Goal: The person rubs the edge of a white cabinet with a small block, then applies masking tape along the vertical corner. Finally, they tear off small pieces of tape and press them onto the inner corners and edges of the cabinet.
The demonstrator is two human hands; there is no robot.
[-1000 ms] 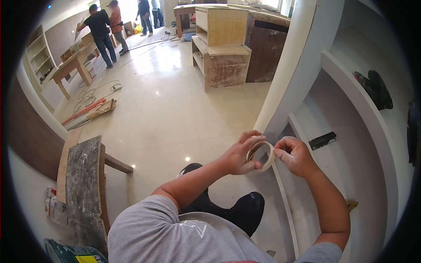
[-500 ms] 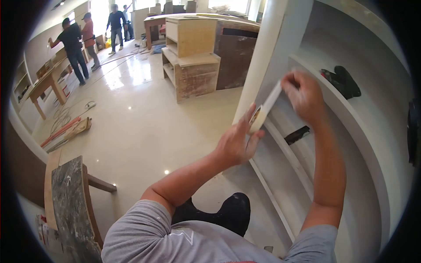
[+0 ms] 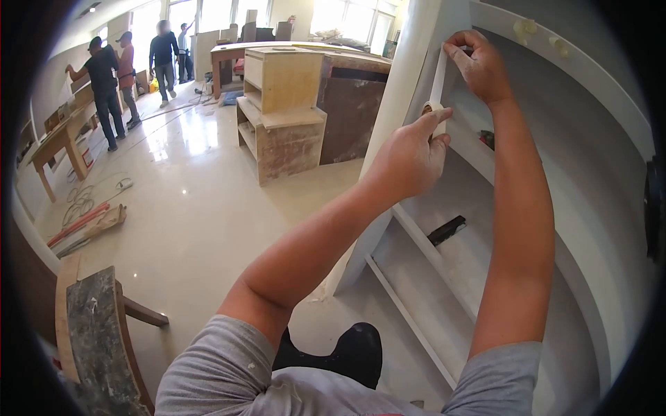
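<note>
My left hand (image 3: 416,149) is closed around a roll of masking tape (image 3: 436,107) beside the shelf unit's upright edge. A pale strip of tape (image 3: 440,76) runs taut from the roll up to my right hand (image 3: 479,66). The right thumb and forefinger pinch the strip's upper end. Both hands are in front of the white shelf unit (image 3: 388,239), near its upper shelf. Behind my right forearm, a dark object with a red part (image 3: 488,139) is mostly hidden. On a lower shelf rests a black flat object (image 3: 447,229) whose kind I cannot make out.
A stained board on a wooden bench (image 3: 97,333) stands at my lower left. Wooden cabinets (image 3: 288,118) stand on the shiny floor ahead. Cables and red lengths (image 3: 80,225) lie at left. Several people (image 3: 104,90) stand at the far left. Yellowish patches (image 3: 525,31) mark the upper shelf edge.
Both hands have moved up along the shelf upright, with the tape strip now standing nearly vertical. The view has shifted, showing more of the upper shelf.
</note>
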